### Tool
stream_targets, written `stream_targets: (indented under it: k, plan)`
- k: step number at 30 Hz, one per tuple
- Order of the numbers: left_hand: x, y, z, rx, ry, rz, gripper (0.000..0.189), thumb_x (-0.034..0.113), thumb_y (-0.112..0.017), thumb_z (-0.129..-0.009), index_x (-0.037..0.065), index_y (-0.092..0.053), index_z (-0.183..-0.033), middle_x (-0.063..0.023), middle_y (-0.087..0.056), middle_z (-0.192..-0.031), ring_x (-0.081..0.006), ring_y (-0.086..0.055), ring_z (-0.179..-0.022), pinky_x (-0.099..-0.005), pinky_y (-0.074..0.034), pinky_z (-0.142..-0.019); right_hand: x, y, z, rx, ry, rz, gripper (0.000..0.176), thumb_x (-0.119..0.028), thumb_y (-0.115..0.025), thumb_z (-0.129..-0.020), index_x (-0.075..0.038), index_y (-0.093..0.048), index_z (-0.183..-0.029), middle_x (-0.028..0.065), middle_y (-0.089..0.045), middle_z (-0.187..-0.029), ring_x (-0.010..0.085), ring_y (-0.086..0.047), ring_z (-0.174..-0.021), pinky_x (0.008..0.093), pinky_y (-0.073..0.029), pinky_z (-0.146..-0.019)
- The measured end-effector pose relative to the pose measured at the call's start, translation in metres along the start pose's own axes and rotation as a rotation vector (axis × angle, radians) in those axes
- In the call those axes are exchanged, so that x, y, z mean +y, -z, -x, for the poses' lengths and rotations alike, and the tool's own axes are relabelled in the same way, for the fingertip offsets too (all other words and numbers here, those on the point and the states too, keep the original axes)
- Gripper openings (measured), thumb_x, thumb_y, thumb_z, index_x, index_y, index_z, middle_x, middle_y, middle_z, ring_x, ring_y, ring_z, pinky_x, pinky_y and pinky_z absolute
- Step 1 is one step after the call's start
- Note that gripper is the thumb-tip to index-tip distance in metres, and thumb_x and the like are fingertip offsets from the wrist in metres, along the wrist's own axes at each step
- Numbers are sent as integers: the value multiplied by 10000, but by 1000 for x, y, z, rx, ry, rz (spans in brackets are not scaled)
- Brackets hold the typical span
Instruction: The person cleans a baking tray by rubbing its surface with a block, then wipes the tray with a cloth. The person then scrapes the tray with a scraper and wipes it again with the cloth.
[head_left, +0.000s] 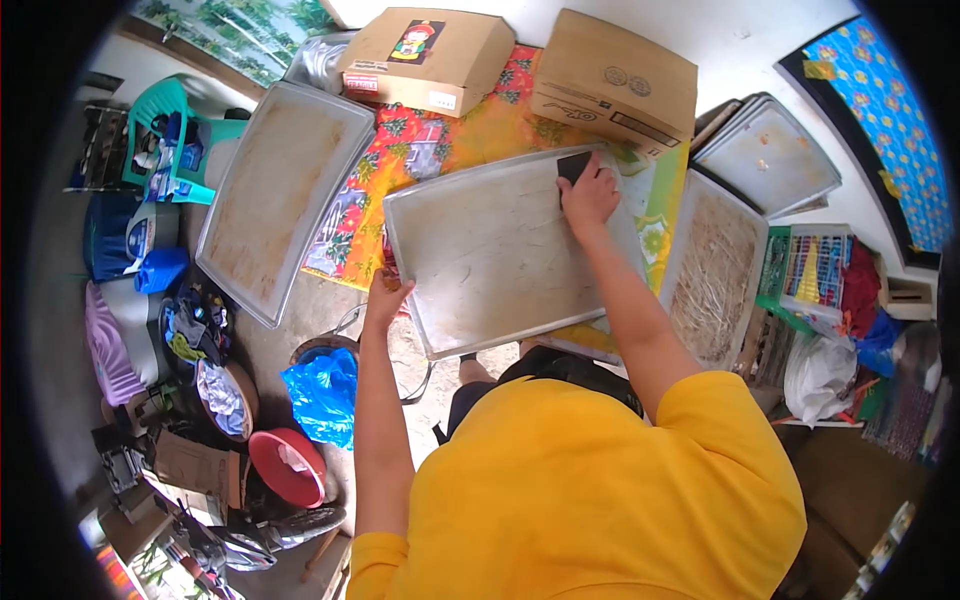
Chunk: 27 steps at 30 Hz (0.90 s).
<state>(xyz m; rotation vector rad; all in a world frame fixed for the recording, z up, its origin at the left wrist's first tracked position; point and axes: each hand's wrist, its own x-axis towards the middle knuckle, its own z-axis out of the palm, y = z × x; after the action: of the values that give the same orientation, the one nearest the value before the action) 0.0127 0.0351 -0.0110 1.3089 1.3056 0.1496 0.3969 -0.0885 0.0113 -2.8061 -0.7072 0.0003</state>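
A large, shallow metal baking tray (500,250) lies tilted in front of me, partly over the table, its dull surface streaked and marked. My right hand (592,195) is closed on a black rectangular pad (573,168) and presses it against the tray near the far right corner. At the left rim, my left hand (387,297) grips the tray's edge, thumb toward the metal; some fingers are hidden. Another tray (290,190), brown-stained, leans at the left of the table. A third tray (715,265) with brown, streaky residue stands at the right.
Two cardboard boxes (430,55) (615,85) sit at the back of the table, which has a colourful cloth (465,125). More trays (770,155) are stacked far right, above a crate (815,265). On the left floor are a red basin (288,468), a blue bag (322,395) and a green chair (160,110).
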Motion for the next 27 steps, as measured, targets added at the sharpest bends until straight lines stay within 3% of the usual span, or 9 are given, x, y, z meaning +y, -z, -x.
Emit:
stream_targets:
  k: [4,7,11,14,17,19,21,24,27]
  plan:
    - [-8,-3,-2,49,1,-13,546,217,-782,-783,58,-409,-1149,-136,-632,-857,-214,-647,-581,-350,-555,-435,-68,-22,47,-151,358,-9,877,-401,-751,-755,-102,-327,-1463,134,-551,-1132,295,-541,-1059,479,-429,-832]
    - [-15,-6,-2,116,-47,3,534,245,-791,-771,56,-441,-1128,-142,-632,-921,-223,-650,-622,-342,-552,-436,-66,-11,49,-143,472,-70,860,-426,-738,-757,-129,-331,-1454,144,-569,-1090,322,-547,-1048,494,-408,-893]
    - [-13,-11,8,192,-89,-34,513,266,-792,-768,39,-466,-1094,-157,-641,-883,-229,-654,-615,-334,-546,-439,1,2,-18,-82,215,68,867,-464,-738,-752,-173,-341,-1465,115,-562,-1172,303,-519,-1120,516,-378,-911]
    - [-22,-6,-4,149,-42,-43,532,277,-797,-759,33,-460,-1091,-164,-644,-878,-238,-654,-619,-346,-549,-444,-3,-4,-37,-54,449,127,861,-486,-740,-747,-195,-351,-1458,103,-554,-1226,305,-499,-1170,518,-369,-928]
    - [-22,-7,-3,157,-87,-46,540,293,-800,-754,25,-473,-1090,-175,-643,-931,-247,-659,-662,-350,-548,-449,-67,-1,-28,-173,575,72,861,-469,-766,-730,-206,-365,-1445,110,-544,-1234,326,-496,-1172,531,-351,-962]
    - [-28,-6,-8,197,-152,-96,532,290,-795,-760,19,-480,-1092,-175,-643,-935,-246,-659,-681,-344,-549,-454,-103,-31,-9,-45,751,-11,856,-451,-772,-729,-195,-374,-1442,127,-544,-1229,323,-495,-1180,503,-361,-976]
    - [-54,-10,-20,259,-251,-161,515,281,-786,-773,12,-487,-1094,-172,-643,-931,-244,-656,-693,-336,-550,-458,-144,-28,20,-218,767,-41,835,-420,-774,-737,-173,-381,-1431,104,-529,-1281,304,-485,-1209,464,-379,-979]
    - [-23,-15,13,220,-40,31,490,288,-761,-805,8,-490,-1101,-161,-647,-932,-236,-653,-712,-323,-554,-496,-160,-18,53,-224,1022,24,815,-423,-759,-752,-164,-382,-1426,114,-538,-1236,297,-493,-1198,448,-385,-972]
    - [-17,-7,51,118,96,175,542,398,-656,-888,16,-475,-1226,-160,-646,-981,-218,-650,-708,-308,-560,-542,-150,-18,31,-303,713,56,804,-424,-746,-757,-147,-393,-1423,128,-552,-1176,298,-516,-1153,447,-409,-932]
